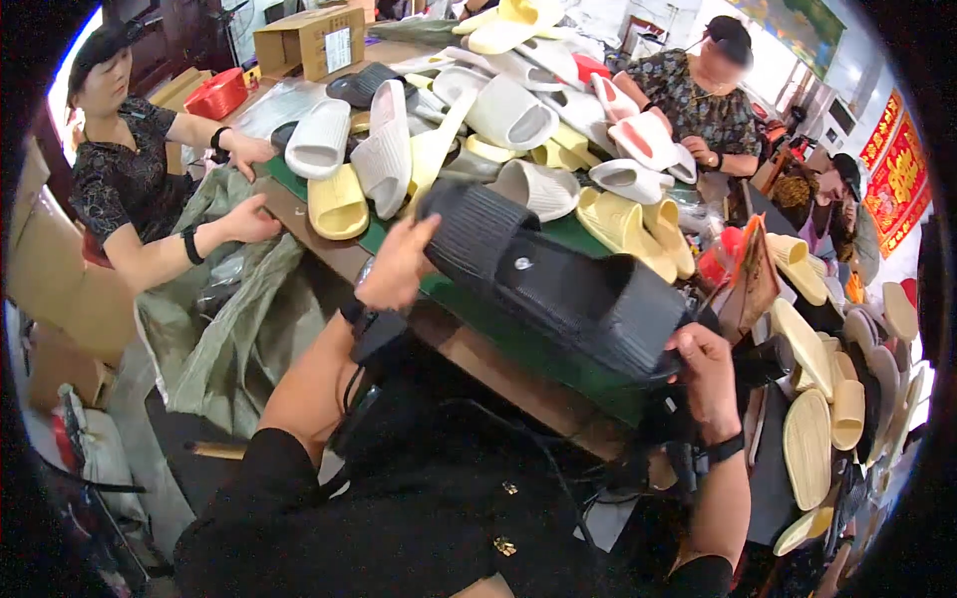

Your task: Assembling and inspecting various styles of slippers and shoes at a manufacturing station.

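Head view: black slippers (563,284) in both hands (397,264) (708,374); cardboard box (337,42), contents unclear.

We're watching the black slippers (558,284) blurring towards our left hand (397,264), and they're hiding part of the green mat (513,334)!

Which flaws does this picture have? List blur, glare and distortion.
Head view: left hand and adjacent end of the black footwear look slightly smeared; head view: upper-right bright opening is washed out; head view: red poster leans near the curved, dark rim.
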### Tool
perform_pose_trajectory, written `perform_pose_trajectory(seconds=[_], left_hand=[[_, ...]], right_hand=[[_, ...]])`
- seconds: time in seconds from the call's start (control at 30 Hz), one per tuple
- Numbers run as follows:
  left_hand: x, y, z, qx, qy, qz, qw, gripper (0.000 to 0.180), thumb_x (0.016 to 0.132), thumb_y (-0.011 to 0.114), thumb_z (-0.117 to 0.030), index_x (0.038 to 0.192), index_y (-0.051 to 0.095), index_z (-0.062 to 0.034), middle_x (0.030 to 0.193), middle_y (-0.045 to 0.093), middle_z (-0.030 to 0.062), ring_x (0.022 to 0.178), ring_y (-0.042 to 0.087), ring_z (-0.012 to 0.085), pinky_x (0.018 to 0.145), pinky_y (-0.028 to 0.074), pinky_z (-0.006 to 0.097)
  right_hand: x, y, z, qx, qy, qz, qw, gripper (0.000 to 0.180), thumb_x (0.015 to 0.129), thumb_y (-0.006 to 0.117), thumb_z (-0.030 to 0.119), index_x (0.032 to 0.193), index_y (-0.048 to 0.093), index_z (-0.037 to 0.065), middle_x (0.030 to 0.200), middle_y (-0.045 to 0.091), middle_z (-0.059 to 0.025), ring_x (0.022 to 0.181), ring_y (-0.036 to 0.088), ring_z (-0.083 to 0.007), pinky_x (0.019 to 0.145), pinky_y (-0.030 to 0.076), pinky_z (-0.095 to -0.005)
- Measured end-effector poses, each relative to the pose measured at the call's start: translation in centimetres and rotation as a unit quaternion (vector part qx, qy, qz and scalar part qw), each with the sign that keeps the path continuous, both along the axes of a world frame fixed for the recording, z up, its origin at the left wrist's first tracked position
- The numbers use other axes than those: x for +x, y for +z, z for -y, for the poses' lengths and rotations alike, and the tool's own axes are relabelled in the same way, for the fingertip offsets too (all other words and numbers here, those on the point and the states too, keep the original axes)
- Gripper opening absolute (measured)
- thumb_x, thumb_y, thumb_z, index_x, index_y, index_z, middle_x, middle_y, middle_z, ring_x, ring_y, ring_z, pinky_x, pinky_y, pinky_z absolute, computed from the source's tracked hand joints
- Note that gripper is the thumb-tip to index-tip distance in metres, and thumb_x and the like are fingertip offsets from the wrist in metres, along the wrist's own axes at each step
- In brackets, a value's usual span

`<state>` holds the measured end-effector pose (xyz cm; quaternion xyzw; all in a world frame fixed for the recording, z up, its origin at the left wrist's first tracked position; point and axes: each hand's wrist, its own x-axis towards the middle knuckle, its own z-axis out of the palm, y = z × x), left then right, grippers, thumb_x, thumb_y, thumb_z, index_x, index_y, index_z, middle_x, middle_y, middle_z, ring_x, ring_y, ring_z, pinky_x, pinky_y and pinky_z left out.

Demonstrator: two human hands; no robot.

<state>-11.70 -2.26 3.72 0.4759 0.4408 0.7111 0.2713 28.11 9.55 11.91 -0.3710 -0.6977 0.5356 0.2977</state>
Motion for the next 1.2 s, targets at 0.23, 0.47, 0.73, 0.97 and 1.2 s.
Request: perform_pose_trajectory(seconds=[0.23, 0.47, 0.73, 0.97, 1.2], left_hand=[[-7.0, 4.2, -1.2, -0.153, 0.071, -0.141, 0.976, 0.04, 0.1, 0.052, -0.023, 0.133, 0.05, -0.0005, 0.12, 0.061, 0.0055, 0.106, 0.057, 0.0125, 0.089, 0.047, 0.028], [-1.3, 4.7, -14.1, -0.196, -0.183, -0.177, 0.947, 0.045, 0.101, 0.051, -0.038, 0.126, 0.057, -0.0007, 0.12, 0.062, 0.0064, 0.109, 0.054, 0.0146, 0.097, 0.041, 0.029], [3.0, 2.8, -13.5, -0.143, 0.062, -0.582, 0.798, 0.048, 0.092, 0.059, -0.046, 0.124, 0.058, -0.0108, 0.102, 0.062, 0.027, 0.098, 0.059, 0.0437, 0.088, 0.047, 0.049], [5.5, 3.8, -9.6, -0.097, 0.087, -0.597, 0.792, 0.049, 0.089, 0.063, -0.046, 0.123, 0.058, -0.0108, 0.1, 0.058, 0.0222, 0.104, 0.055, 0.0417, 0.089, 0.047, 0.047], [4.8, 3.5, -11.7, -0.011, 0.022, -0.646, 0.763, 0.057, 0.084, 0.066, -0.05, 0.125, 0.057, -0.012, 0.107, 0.058, 0.0187, 0.11, 0.053, 0.0383, 0.093, 0.045, 0.047]], right_hand=[[1.7, 3.5, -4.1, 0.113, 0.156, 0.133, 0.972, 0.032, 0.095, 0.056, 0.025, 0.074, 0.059, 0.001, 0.078, 0.059, -0.002, 0.079, 0.054, -0.0121, 0.078, 0.04, -0.0258], [-5.5, 1.1, -10.8, 0.177, 0.128, 0.122, 0.968, 0.028, 0.094, 0.057, 0.023, 0.076, 0.058, 0.002, 0.08, 0.057, -0.0012, 0.084, 0.052, -0.0136, 0.079, 0.04, -0.0272], [-4.4, 0.2, -9.8, 0.244, -0.111, 0.034, 0.963, 0.025, 0.099, 0.053, 0.023, 0.09, 0.068, 0.005, 0.07, 0.063, 0.0007, 0.062, 0.056, -0.0068, 0.053, 0.039, -0.0201], [2.4, 10.1, -6.1, 0.281, -0.25, -0.176, 0.91, 0.026, 0.103, 0.049, 0.024, 0.107, 0.066, 0.004, 0.062, 0.046, 0.0058, 0.051, 0.036, -0.0028, 0.046, 0.026, -0.0208], [0.5, 7.8, -1.6, 0.06, -0.059, -0.094, 0.992, 0.028, 0.103, 0.046, 0.031, 0.09, 0.059, 0.009, 0.069, 0.057, 0.0003, 0.046, 0.037, -0.0034, 0.039, 0.024, -0.0199]])
